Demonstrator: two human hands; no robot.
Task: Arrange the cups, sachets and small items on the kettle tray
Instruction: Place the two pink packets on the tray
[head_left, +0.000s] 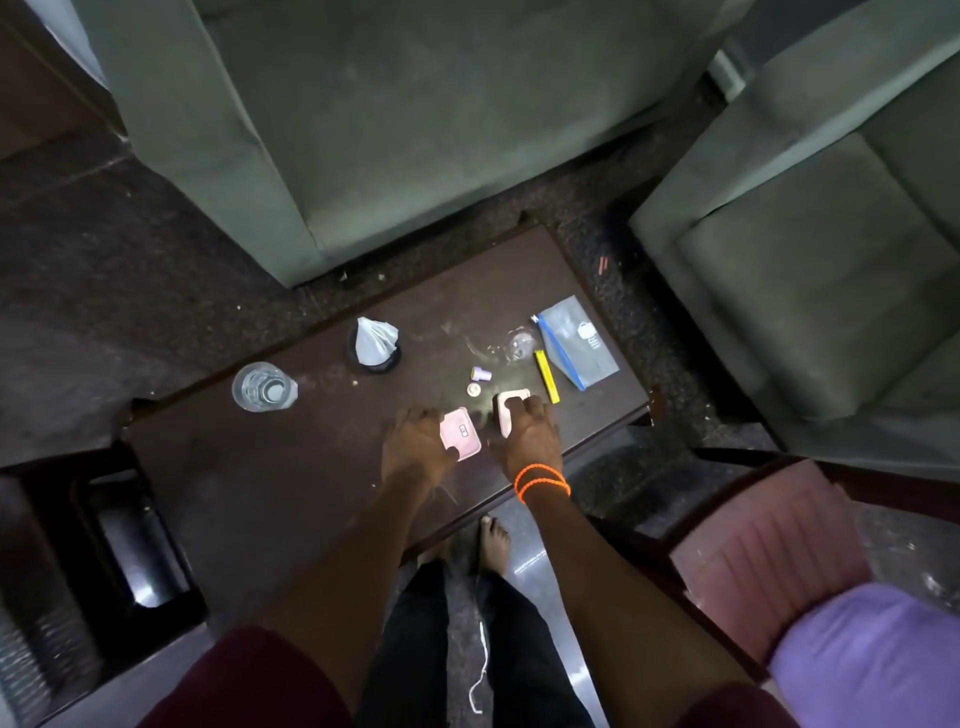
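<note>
My left hand (415, 449) pinches a flat pink packet (460, 434) between thumb and fingers, and my right hand (524, 434), orange bands (542, 483) at the wrist, curls its fingers over a pale pink piece (508, 410), both near the front edge of the dark table (249, 467). Just beyond lie a small lilac cap (481, 373), a white disc (473, 389) and a yellow stick (546, 376). Toward the far edge stand a clear glass (264, 387), a paper-wrapped cup (374, 344) and a blue-zip pouch (576, 340) at the right corner.

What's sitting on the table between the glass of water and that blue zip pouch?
In the head view: a cone-folded napkin on a dark coaster, between glass and pouch.
</note>
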